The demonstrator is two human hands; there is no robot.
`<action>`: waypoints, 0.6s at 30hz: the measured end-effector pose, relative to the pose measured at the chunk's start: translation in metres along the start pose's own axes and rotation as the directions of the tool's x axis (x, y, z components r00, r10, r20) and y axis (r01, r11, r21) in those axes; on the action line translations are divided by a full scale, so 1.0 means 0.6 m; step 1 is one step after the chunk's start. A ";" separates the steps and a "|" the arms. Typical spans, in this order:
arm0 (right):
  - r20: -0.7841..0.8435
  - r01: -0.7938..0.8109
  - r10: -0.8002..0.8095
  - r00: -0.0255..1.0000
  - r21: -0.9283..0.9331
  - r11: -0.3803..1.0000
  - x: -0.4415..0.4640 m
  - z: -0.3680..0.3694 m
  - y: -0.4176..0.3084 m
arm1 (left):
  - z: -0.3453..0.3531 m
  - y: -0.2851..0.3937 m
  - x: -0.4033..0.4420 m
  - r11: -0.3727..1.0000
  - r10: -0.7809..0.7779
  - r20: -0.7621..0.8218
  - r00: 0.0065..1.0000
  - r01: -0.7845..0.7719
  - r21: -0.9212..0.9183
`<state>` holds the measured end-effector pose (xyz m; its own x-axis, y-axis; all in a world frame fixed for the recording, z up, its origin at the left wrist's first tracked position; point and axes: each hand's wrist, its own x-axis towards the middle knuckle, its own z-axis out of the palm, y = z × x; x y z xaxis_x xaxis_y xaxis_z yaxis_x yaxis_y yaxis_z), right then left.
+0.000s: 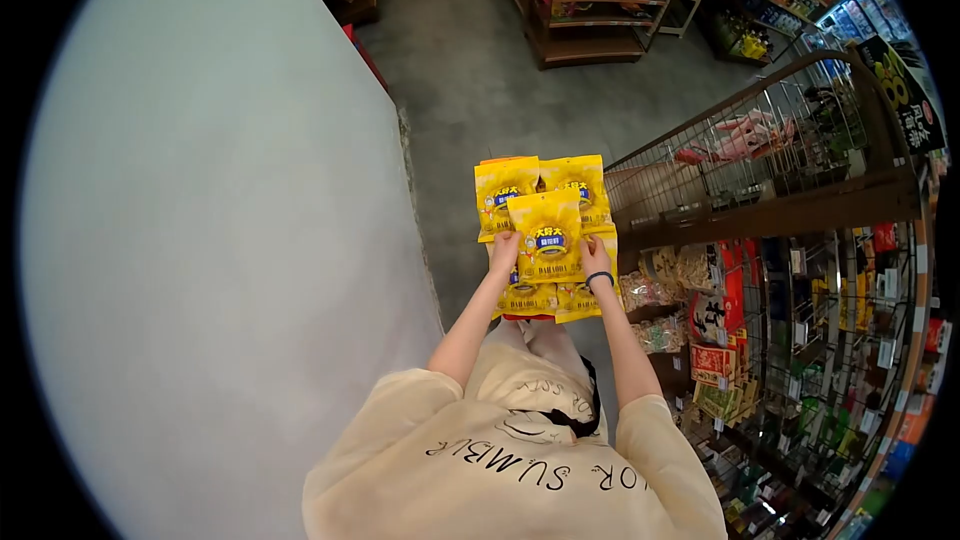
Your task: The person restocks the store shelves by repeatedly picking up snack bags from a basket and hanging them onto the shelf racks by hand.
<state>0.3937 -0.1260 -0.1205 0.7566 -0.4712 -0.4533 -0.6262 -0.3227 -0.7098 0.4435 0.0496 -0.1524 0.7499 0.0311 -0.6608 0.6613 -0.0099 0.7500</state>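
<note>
A glossy bright-yellow printed plastic snack bag (550, 235) is upright to the wearer's view, held in front of the body and overlapping several matching yellow bags (505, 190) that lie in rows beneath it; what carries that pile is mostly hidden, though a strip of red (528, 317) shows at its near edge. The left hand (504, 248) is closed on the bag's left edge, thumb toward the printed front, and the right hand (596, 257), with a dark band (600, 278) at its wrist, appears pinched on the right edge; the fingers behind the film cannot be seen. The bag looks plump and is probably light, soft in the middle and a little slippery on its shiny film. Its contents may be crushable, so squeezing the puffed centre seems unwise; the flatter side edges, or the flat top strip with its small hole, look the safer places to hold. A pale wall (220, 240) stands to the left, a brown-framed wire shelf rack (760, 205) to the right.
</note>
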 end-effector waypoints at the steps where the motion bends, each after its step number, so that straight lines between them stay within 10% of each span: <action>1: 0.044 -0.038 0.038 0.998 -0.015 0.999 0.007 0.002 -0.001 | -0.001 0.005 0.005 0.998 -0.057 0.078 0.995 0.054 0.039; 18: -0.068 0.014 0.001 0.998 0.220 0.975 0.031 0.029 0.016 | 0.015 0.008 -0.002 0.989 -0.145 0.165 0.975 0.145 0.012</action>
<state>0.4051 -0.1233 -0.1449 0.7415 -0.5260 -0.4165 -0.5587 -0.1403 -0.8174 0.4459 0.0407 -0.1485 0.6381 -0.1336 -0.7583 0.7636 -0.0169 0.6455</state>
